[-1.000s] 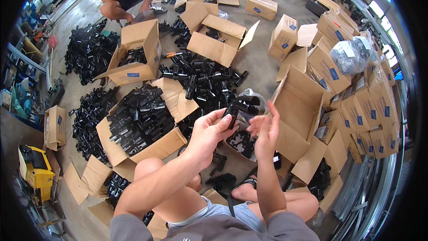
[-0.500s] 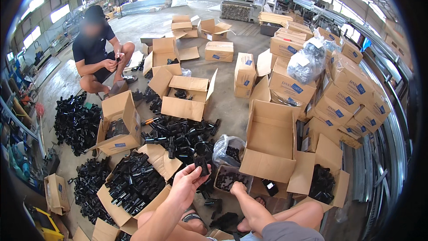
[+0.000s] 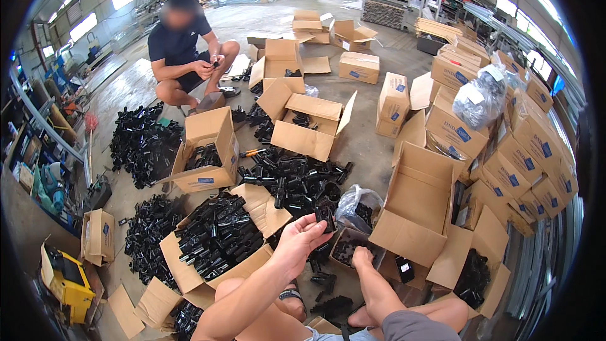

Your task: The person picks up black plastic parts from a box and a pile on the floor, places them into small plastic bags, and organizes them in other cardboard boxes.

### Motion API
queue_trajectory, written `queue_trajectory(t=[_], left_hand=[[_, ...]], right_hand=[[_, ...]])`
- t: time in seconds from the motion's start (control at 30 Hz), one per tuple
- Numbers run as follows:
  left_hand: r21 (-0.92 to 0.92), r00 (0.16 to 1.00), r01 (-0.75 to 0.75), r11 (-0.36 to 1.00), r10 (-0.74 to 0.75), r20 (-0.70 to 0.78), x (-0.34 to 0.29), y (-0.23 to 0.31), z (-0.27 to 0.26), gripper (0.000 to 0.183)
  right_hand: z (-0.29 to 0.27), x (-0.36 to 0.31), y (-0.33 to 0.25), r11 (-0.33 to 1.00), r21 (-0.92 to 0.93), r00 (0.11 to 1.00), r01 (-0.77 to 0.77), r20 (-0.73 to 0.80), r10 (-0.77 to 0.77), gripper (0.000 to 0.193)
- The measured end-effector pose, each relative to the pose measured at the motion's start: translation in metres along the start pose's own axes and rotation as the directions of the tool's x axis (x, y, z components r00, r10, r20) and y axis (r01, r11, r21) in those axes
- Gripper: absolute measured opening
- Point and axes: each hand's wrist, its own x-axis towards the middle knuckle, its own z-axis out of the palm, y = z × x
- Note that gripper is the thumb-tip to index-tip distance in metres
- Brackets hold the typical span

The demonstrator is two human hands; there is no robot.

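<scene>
My left hand (image 3: 302,241) is closed on a black plastic part (image 3: 326,216), held up between thumb and fingers. Beside it, my right hand (image 3: 362,257) reaches down into a small open box (image 3: 381,259) of little black pieces (image 3: 344,250). The fingertips of that hand are hidden among the pieces. Behind the box stands a clear plastic bag (image 3: 348,204) with more small black pieces. A carton full of long black parts (image 3: 218,237) lies to the left of my left forearm, and a loose heap of black parts (image 3: 293,177) spreads out beyond my hands.
A co-worker (image 3: 183,47) squats at the far left, handling a small dark part. Open cartons (image 3: 413,183) stand ahead, with stacked closed cartons (image 3: 530,132) on the right. More black heaps (image 3: 145,145) cover the left floor. A yellow case (image 3: 69,287) sits near left.
The view has swung left, so the whole scene sits further right in the picture. My left hand keeps its hold on the black plastic part; my right hand stays in the small box.
</scene>
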Motion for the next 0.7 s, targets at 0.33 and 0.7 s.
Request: queue_trajectory(t=[0.33, 0.7], left_hand=[[-0.023, 0.999, -0.015, 1.000, 0.016, 0.039, 0.008, -0.006, -0.011, 0.027], [-0.062, 0.999, -0.001, 0.998, 0.003, 0.034, 0.003, -0.002, -0.025, 0.026]], right_hand=[[0.017, -0.001, 0.006, 0.994, -0.058, 0.996, 0.091, 0.010, -0.091, 0.031], [0.008, -0.027, -0.007, 0.962, 0.271, 0.950, 0.020, -0.305, 0.066, 0.023]])
